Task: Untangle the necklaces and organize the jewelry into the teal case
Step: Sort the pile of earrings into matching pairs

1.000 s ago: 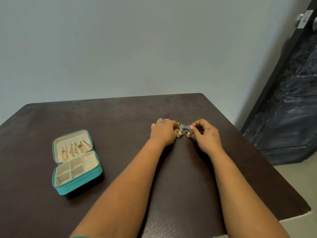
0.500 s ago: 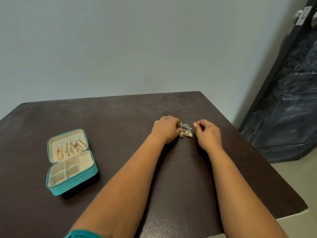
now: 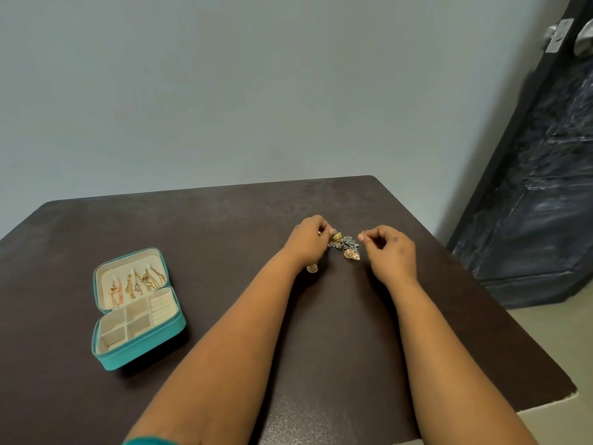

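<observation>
Right of centre on the dark worktop [image 3: 224, 239], a tangled jewelry cluster [image 3: 345, 245] of gold and grey pieces lies between the hands. The left hand [image 3: 308, 242] pinches its gold end; the right hand [image 3: 390, 252] pinches a small ring-like piece [image 3: 363, 232]. Untangling seems under way. Next, a gentle pull apart, then carrying freed pieces to the open teal case [image 3: 144, 354] at lower left, which already holds chains [image 3: 141, 282].

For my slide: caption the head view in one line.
Both hands, left and right, pick at a jewelry tangle on the table; teal case lies open.
</observation>
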